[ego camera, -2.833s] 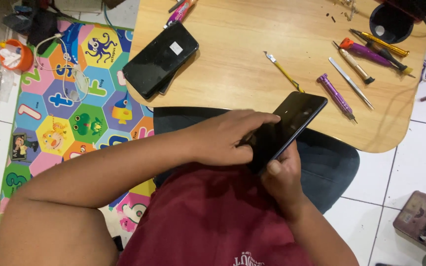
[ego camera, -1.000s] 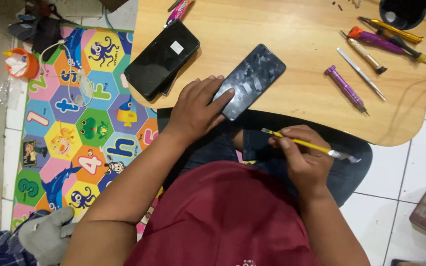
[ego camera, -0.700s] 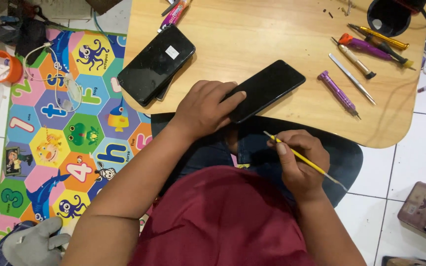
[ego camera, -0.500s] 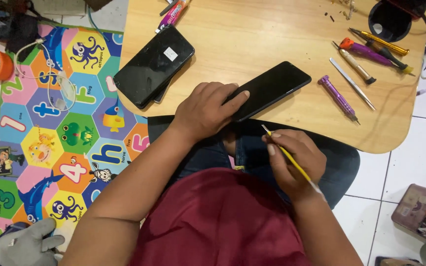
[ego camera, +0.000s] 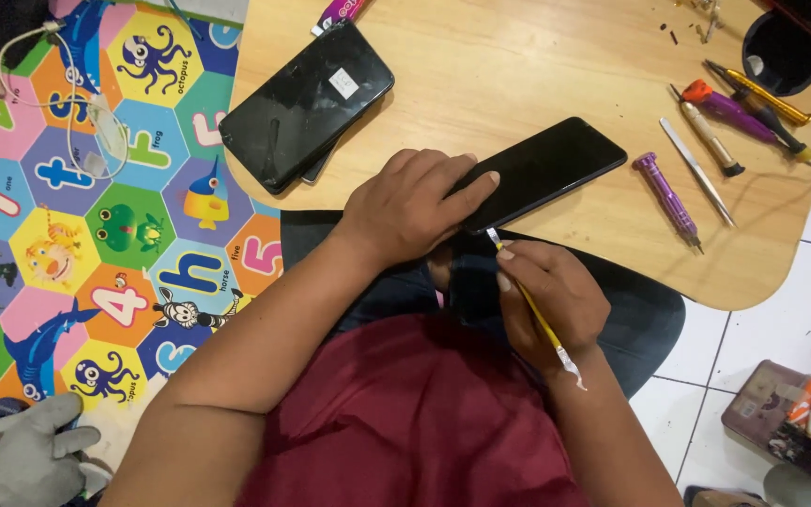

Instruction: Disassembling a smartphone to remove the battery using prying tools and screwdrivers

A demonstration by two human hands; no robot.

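Note:
A black smartphone (ego camera: 548, 169) lies screen up near the front edge of a light wooden table (ego camera: 518, 66). My left hand (ego camera: 410, 202) presses down on the phone's near end. My right hand (ego camera: 551, 291) grips a thin yellow pry tool (ego camera: 535, 314) like a pen, its tip touching the phone's lower edge just below my left fingers.
A second black phone (ego camera: 304, 103) lies at the table's left. Screwdrivers in purple (ego camera: 666, 197), orange and yellow (ego camera: 753, 94), plus a metal spudger (ego camera: 696, 171), lie at the right beside a black cup (ego camera: 781, 52). A colourful foam mat (ego camera: 96, 207) covers the floor left; a small box (ego camera: 790, 422) sits right.
The phone went from held over my lap to lying on the table under my left hand. My right hand picked up the yellow tool and brought its tip up to the phone's edge.

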